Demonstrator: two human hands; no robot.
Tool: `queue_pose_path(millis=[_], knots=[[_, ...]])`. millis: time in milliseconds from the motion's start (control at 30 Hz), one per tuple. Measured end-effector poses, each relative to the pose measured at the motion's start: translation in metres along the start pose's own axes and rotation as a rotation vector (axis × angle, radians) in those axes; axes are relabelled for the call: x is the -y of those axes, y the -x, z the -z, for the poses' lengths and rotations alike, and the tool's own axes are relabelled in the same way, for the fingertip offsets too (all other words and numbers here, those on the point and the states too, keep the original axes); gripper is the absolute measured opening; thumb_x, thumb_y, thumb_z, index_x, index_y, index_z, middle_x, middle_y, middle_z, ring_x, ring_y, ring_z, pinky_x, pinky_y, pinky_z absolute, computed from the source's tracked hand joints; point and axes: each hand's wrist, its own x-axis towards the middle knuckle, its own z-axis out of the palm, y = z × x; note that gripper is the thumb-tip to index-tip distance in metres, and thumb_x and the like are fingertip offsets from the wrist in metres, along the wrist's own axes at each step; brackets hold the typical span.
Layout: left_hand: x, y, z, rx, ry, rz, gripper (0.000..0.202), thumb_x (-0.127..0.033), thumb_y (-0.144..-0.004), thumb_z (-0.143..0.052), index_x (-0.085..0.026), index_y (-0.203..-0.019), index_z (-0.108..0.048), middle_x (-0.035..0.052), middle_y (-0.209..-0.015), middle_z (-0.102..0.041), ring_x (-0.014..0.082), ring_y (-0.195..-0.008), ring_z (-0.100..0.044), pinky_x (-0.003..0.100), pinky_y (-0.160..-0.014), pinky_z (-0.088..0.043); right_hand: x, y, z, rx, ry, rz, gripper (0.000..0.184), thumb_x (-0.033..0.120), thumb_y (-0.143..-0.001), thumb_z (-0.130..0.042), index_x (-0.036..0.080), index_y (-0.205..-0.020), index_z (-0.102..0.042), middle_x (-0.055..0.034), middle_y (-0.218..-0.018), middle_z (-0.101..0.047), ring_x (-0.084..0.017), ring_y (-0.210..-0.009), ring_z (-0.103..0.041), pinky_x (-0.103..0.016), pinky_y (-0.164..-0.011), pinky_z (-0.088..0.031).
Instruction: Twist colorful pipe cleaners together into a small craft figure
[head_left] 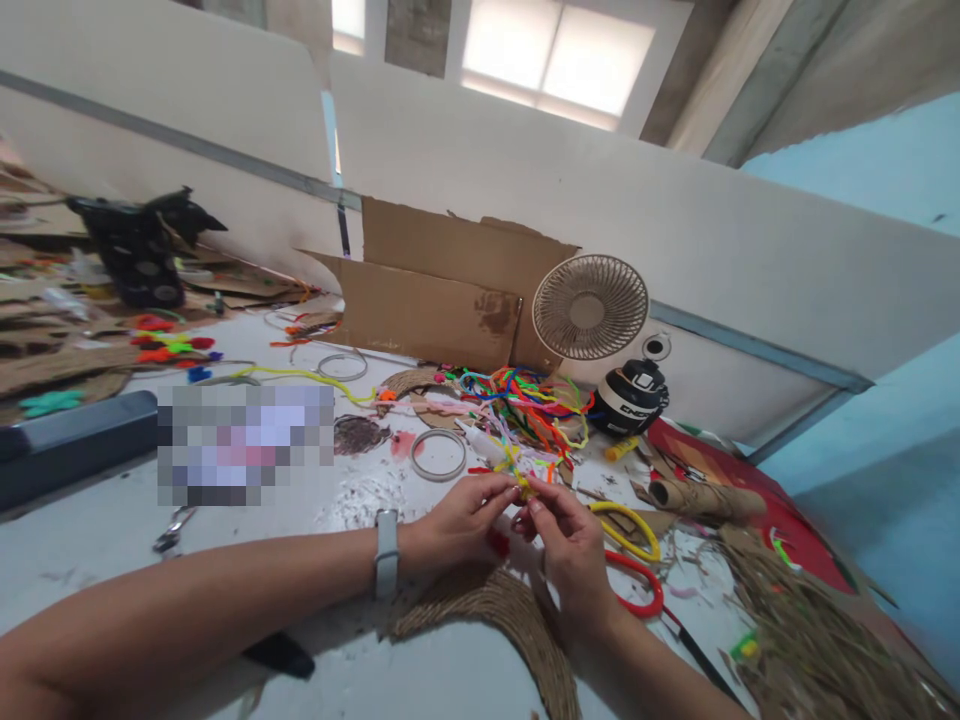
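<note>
My left hand [469,515], a grey watch strap [387,555] at its wrist, pinches a small yellow fuzzy craft stem [525,487], likely a pipe cleaner. My right hand [570,540] grips the same piece from the other side, fingertips closed and nearly meeting the left ones. Something small and red [497,543] shows under the left fingers; its kind is unclear. Below both hands, a curved, twine-wrapped brown arc [517,610] lies on the white table [337,650]. A heap of coloured pipe cleaners [525,400] lies just beyond the hands.
A metal ring [438,455] lies left of the pile. Rightward are a yellow loop handle [626,530], a red loop handle [637,585], a cardboard tube [705,498] and dry brown fibres [817,620]. Behind stand a small fan [590,306], a black flask [631,400] and cardboard [427,310].
</note>
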Motion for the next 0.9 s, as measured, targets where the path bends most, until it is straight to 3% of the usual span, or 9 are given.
queue_pose_path(millis=[200, 433, 633, 900], knots=[[-0.0004, -0.0021, 0.0015, -0.041, -0.067, 0.027, 0.026, -0.035, -0.086, -0.042, -0.013, -0.079, -0.054, 0.0026, -0.072, -0.056, 0.0130, -0.068, -0.051, 0.023, -0.062, -0.041, -0.0014, 0.0012, 0.0024, 0.045, 0.190, 0.077, 0.035, 0.030, -0.080, -0.054, 0.014, -0.110, -0.061, -0.0016, -0.062, -0.063, -0.013, -0.053, -0.058, -0.026, -0.053, -0.049], [-0.0055, -0.0019, 0.0066, 0.018, -0.219, -0.001, 0.028, -0.037, -0.087, -0.039, -0.014, -0.079, -0.053, 0.0015, -0.071, -0.055, 0.0113, -0.066, -0.050, 0.021, -0.063, -0.041, -0.0073, 0.0015, 0.0046, 0.120, 0.315, 0.152, 0.040, 0.029, -0.083, -0.049, 0.012, -0.119, -0.055, 0.0018, -0.052, -0.057, -0.010, -0.044, -0.051, -0.022, -0.045, -0.044], [-0.0010, -0.0031, 0.0056, 0.016, -0.036, 0.047, 0.033, -0.043, -0.085, -0.041, -0.013, -0.081, -0.053, 0.0016, -0.073, -0.054, 0.0117, -0.067, -0.049, 0.022, -0.063, -0.041, -0.0080, 0.0011, 0.0064, 0.112, 0.458, 0.265, 0.040, 0.025, -0.083, -0.048, 0.011, -0.119, -0.055, 0.0016, -0.052, -0.057, -0.010, -0.043, -0.049, -0.021, -0.046, -0.044], [0.0014, -0.0028, 0.0041, 0.021, 0.080, 0.098, 0.033, -0.045, -0.083, -0.045, -0.013, -0.081, -0.053, 0.0001, -0.072, -0.053, 0.0110, -0.064, -0.049, 0.022, -0.060, -0.041, -0.0069, 0.0030, 0.0026, 0.098, 0.412, 0.173, 0.041, 0.028, -0.083, -0.047, 0.013, -0.120, -0.054, 0.0032, -0.050, -0.054, -0.008, -0.041, -0.043, -0.019, -0.041, -0.040]])
